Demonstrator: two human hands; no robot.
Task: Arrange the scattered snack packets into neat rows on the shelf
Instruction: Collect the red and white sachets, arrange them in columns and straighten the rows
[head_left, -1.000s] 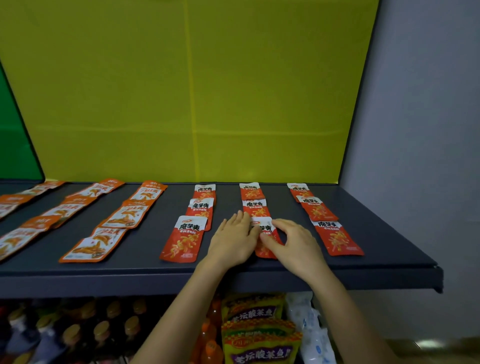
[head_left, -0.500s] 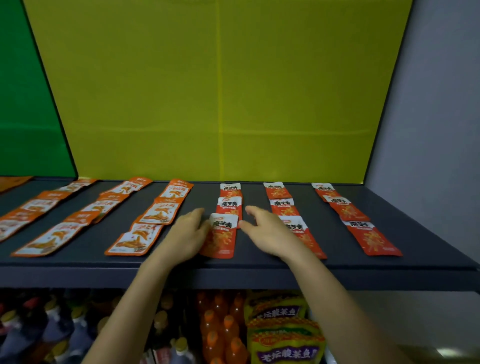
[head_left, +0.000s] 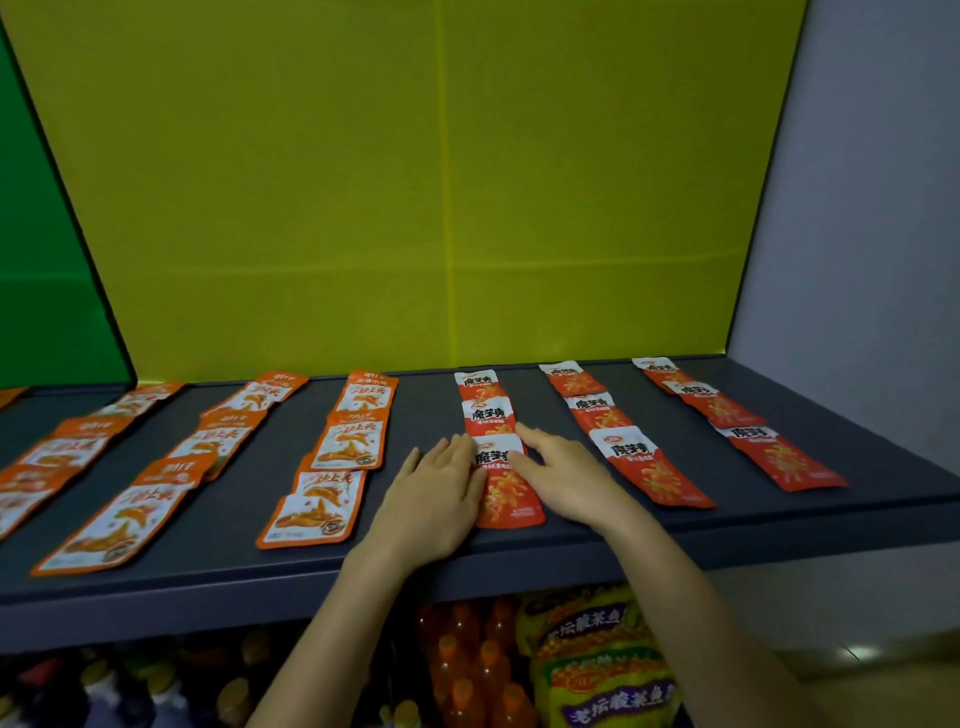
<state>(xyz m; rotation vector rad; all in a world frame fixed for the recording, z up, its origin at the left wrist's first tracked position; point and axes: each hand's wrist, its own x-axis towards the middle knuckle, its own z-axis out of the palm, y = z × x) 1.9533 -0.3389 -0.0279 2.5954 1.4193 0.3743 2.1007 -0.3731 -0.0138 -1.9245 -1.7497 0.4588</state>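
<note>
- Dark grey shelf fills the view, yellow backboard behind it, green panel far left, pale wall right.
- Nearest, below the shelf: orange drink bottles and yellow-purple snack bags on a lower level, dim.
- Left hand lies flat, palm down, fingers spread loosely, touching the left edge of the front red packet; nothing held.
- Right hand also flat and unclenched, fingertips resting on the packet's white top and right edge; pressing, not gripping.
- Front red packet sits near the shelf lip, bracketed between both hands, first in a column of three; second red packet just behind it, overlapped slightly.
- Judgement: thin foil sachet, light, soft, probably slick on the painted shelf, so it slides easily; best steered by its long side edges with flat fingers, or pinched at the sealed top strip if lifted.
- Two more red columns to the right, front ones at middle red packet and right red packet, evenly spaced.
- Orange-white packets form columns to the left, overlapping, a bit crooked; likely still need straightening.
- Farthest packets touch the back of the shelf below the backboard.
</note>
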